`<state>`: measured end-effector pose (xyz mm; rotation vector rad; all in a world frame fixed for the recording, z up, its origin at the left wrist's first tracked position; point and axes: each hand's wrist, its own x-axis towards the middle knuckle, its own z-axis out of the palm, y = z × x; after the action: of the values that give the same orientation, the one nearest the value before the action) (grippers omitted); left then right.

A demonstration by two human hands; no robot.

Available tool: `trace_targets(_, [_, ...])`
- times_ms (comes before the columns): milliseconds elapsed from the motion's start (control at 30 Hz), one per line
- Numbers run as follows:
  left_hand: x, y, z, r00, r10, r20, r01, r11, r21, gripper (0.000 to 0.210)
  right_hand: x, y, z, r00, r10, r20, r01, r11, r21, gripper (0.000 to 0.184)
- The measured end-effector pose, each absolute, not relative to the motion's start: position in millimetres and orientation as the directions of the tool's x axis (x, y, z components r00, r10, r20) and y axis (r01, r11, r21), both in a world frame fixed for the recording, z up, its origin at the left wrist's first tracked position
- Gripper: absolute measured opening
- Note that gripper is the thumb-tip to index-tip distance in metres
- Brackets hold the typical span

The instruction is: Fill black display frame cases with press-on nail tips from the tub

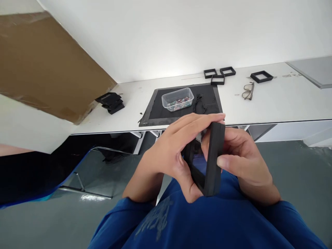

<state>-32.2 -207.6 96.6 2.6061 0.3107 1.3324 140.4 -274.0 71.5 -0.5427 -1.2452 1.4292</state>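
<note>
In the head view, holding a black frame (216, 159) with both hands, in front of the blue shirt (207, 224) and on the near side of the counter (282, 107). Lies right of the left palm and left of the right thumb; touches both hands, so no nearer to either. Looks close to square, with no clearly longer axis; stands tilted on edge, one thick bar running up and down, opening turned toward the left palm.

Spanning it top to bottom with the left hand (176, 147): fingers stretched across the top, thumb by the lower corner. Pinching the upright bar with the right hand (247, 164), thumb pressed against the outside, one fingertip showing within the opening. Cannot tell whether that fingertip touches anything inside. Bringing both forearms up from the sleeves, angled inward.

Can see beyond, on the counter, a clear tub (178, 95) on a dark mat (155, 107), three smaller-looking frames (217, 83) grouped near the wall, and glasses (248, 94) farther right.
</note>
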Motion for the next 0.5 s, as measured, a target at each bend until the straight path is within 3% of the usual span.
trace_targets(167, [-33.8,-200.3,102.3,0.646,0.169,0.745,-0.013,-0.973,0.232,0.081,140.8,-272.0,71.5,-0.223,0.909,0.351,-0.404,0.242,-0.882,0.025])
trace_targets(367, [-30.4,-201.5,96.3,0.574,0.234,0.785,0.007,-0.960,0.281,0.065,134.6,-263.2,67.3,-0.198,0.869,0.453,-0.436,0.336,-0.835,0.029])
trace_targets(500, [-29.6,-202.6,93.9,0.577,0.184,0.796,-0.033,-0.968,0.248,0.065,132.5,-267.5,65.4,-0.163,0.868,0.470,-0.415,0.372,-0.830,0.030])
